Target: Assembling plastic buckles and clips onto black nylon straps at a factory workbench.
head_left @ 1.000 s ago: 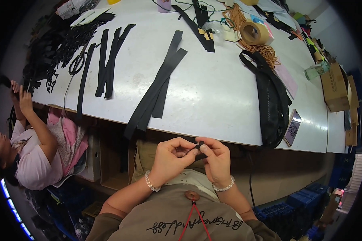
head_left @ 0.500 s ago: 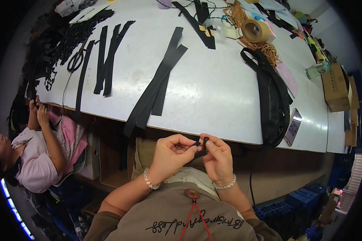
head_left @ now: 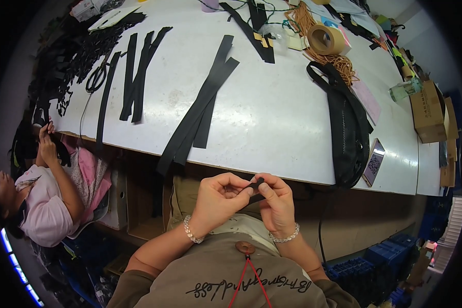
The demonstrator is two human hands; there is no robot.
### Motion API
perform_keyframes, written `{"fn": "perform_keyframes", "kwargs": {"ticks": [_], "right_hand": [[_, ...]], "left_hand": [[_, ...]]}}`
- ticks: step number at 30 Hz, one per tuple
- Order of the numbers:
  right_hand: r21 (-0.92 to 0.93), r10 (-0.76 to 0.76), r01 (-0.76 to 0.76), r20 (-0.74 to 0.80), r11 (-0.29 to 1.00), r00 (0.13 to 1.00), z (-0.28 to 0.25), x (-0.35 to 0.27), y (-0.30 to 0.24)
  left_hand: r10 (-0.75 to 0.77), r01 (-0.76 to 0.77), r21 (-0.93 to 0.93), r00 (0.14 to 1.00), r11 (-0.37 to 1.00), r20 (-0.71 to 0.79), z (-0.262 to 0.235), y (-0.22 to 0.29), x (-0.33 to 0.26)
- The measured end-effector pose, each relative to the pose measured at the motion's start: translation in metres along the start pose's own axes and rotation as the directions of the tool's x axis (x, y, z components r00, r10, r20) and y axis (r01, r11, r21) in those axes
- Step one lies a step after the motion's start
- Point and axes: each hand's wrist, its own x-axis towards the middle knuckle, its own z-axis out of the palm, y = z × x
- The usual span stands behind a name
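meanwhile both hands stayed pinched on the small black strap piece (head_left: 256, 184), left hand (head_left: 218, 197) and right hand (head_left: 277, 203) barely shifting, work unfinished.

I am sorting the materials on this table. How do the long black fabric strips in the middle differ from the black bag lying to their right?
The long black fabric strips are flat, narrow bands, while the black bag is bulky and has looped straps. The strips' lower ends hang over the white table edge; the bag's lower end reaches the edge beside a phone. Both are black and run roughly lengthwise across the table.
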Motion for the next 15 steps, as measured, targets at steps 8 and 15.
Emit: {"fn": "perform_keyframes", "kwargs": {"ticks": [8, 15], "right_hand": [[-0.061, -0.067, 0.067, 0.002, 0.996, 0.998, 0.0009, -0.0008, 0.0046], [-0.207, -0.14, 0.132, -0.024, 0.97, 0.99, 0.0014, -0.0016, 0.0046]], "left_hand": [[0.003, -0.003, -0.016, 1.0, 1.0, -0.006, -0.0015, -0.0015, 0.0005], [0.004, -0.004, 0.009, 1.0, 1.0, -0.012, -0.0007, 0.0, -0.0017]]}}
